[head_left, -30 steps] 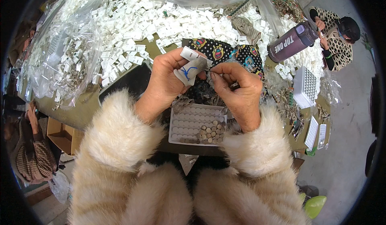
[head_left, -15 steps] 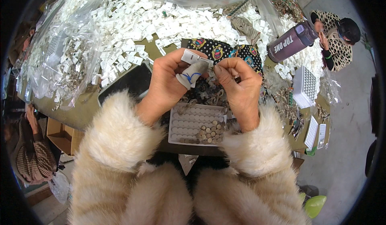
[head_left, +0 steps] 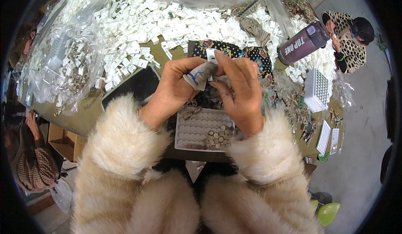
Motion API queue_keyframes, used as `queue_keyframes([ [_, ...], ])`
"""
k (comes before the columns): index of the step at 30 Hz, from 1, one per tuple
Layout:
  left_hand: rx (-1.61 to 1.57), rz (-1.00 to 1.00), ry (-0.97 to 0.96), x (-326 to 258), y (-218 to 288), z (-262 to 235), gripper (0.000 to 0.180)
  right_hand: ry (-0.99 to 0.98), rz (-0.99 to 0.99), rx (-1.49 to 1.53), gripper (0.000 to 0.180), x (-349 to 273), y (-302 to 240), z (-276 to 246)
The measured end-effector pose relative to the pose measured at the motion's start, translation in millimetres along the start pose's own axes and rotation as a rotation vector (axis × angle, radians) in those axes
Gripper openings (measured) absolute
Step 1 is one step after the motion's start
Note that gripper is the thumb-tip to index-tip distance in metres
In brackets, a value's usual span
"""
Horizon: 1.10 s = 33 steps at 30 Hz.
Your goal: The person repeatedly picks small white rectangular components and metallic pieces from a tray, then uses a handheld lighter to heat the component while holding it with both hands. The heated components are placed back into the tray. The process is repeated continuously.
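My left hand (head_left: 169, 85) is closed on a small white plastic casing (head_left: 211, 55) with a dark slot. A grey cloth finger cover (head_left: 202, 73), tied with blue string, sits on its thumb. From the other side my right hand (head_left: 243, 96) closes on the same casing, its fingers over the upper part and the thumb lower down. Below the hands lies a white compartment tray (head_left: 180, 140) with several round metal discs (head_left: 217, 137) in its right part. Dark patterned cloth (head_left: 260, 61) and small wiry parts lie behind the hands, partly hidden.
White casings (head_left: 138, 20) are heaped across the far table. A black phone-like slab (head_left: 133, 86) lies left, and a purple bottle (head_left: 302, 45) right. White trays (head_left: 317, 89) and metal bits (head_left: 309, 129) line the right edge. Other people (head_left: 354, 37) are on both sides.
The white casing has turned from lying sideways to more upright between my hands. My right hand has shifted left, and its fingers now reach across the casing.
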<state>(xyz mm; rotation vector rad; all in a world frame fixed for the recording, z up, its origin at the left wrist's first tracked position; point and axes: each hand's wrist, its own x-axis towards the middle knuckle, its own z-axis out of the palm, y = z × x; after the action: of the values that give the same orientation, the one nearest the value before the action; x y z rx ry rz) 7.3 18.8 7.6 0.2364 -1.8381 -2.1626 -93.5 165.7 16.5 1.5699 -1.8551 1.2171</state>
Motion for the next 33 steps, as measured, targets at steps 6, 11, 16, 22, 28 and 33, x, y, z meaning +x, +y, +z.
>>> queue_keyframes([
  [6, 0.196, 0.021, 0.006, 1.3, -0.6, -1.3, 0.026, 0.042, -0.108, -0.104, 0.054, -1.5, 5.3, 3.7],
  [11, 0.110, -0.016, -0.050, 2.7, -2.2, -1.8, 0.028, -0.057, -0.151, -0.188, 0.050, -3.4, 7.3, -0.3],
  [16, 0.261, 0.115, -0.104, 3.4, -4.9, 0.2, 0.035, -0.117, -0.073, -0.154, 0.040, -5.4, 9.6, 1.2],
  [22, 0.223, 0.102, -0.088, 2.7, -2.4, -1.1, 0.028, -0.049, -0.156, -0.184, 0.035, -1.8, 9.5, 0.1],
  [28, 0.063, 0.175, 0.092, 11.6, -4.9, -8.0, 0.023, -0.702, -0.056, 0.157, 0.018, 1.2, -11.6, -34.0],
  [33, 0.029, 0.145, 0.044, 10.7, -10.4, -14.1, 0.023, -1.039, 0.008, 0.132, 0.018, -11.9, -16.6, -27.4],
])
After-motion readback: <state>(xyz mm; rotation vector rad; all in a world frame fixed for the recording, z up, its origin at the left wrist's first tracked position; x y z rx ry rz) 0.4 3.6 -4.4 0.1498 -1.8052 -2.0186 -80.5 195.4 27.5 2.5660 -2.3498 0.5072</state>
